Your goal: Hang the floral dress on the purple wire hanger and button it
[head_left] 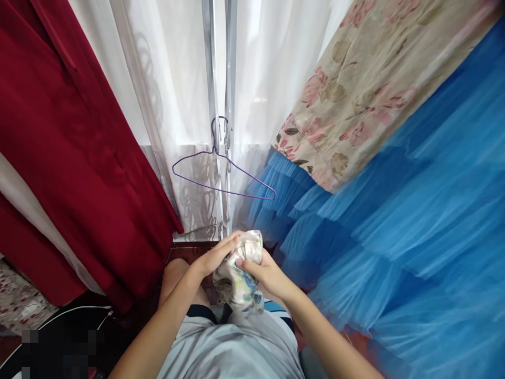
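A crumpled, shiny white cloth [246,287] with a yellow, blue and green print is bunched between my hands, in front of my lap. My right hand [258,269] grips it from the right, the thumb lying across its front and the other fingers hidden behind. On the other side my left hand [216,256] holds the cloth's upper left part, fingers together and pointing toward its top edge. What kind of garment or piece it is cannot be made out. Just beyond my hands, a purple wire hanger [224,190] hangs with nothing on it.
Grey metal uprights [216,68] stand before a white curtain [177,79]. A red curtain [90,173] hangs at left. On the right are a floral cloth [347,100] and blue layered tulle [414,226]. A dark round object with a pale rim [51,316] is at lower left.
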Demonstrator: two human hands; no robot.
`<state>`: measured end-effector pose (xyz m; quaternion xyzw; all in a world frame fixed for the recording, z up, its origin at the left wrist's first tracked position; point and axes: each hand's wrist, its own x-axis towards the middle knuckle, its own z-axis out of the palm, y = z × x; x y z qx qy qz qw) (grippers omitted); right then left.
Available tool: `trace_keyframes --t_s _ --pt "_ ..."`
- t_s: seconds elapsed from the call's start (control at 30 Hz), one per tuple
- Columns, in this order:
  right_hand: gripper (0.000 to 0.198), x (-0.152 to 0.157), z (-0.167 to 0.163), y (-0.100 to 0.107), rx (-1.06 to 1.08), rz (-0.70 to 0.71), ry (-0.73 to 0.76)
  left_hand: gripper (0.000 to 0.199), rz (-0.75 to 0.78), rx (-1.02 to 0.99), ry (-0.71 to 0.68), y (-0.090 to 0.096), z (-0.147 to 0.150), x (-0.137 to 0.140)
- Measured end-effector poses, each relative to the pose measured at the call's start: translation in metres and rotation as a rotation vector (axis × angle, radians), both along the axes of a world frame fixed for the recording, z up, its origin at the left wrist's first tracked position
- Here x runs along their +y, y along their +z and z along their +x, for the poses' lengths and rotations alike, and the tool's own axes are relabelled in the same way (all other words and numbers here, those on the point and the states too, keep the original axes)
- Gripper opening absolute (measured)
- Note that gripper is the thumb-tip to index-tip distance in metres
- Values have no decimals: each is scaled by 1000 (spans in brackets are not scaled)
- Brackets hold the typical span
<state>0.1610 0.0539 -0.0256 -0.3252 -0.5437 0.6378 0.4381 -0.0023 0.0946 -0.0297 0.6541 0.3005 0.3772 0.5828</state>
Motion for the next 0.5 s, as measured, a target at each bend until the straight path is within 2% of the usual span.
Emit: trace_keyframes --t_s 0.07,0.1,0.13,0.2,0.27,0.33,0.4,0.5 --pt "17 3 12 19 -125 65 69 55 -87 65 -85 -16 -10 -1" --pt "17 7 21 30 -206 124 50 55 -81 122 -95 -22 -15 -1" --pt "19 13 31 41 -283 202 -18 54 -53 177 -87 -26 -21 -1" --pt "22 35 52 62 -353 403 -305 48 45 244 -15 -29 -32 1" --pt "18 68 69 80 -326 592 -549 43 182 291 110 -22 -42 4" --pt "19 108 78 95 -266 670 -672 39 350 367 230 -8 -49 7" --pt "16 147 76 107 -251 665 -672 39 494 432 329 11 -54 7" --pt "20 189 61 122 -244 520 -447 37 600 469 427 39 -63 7"
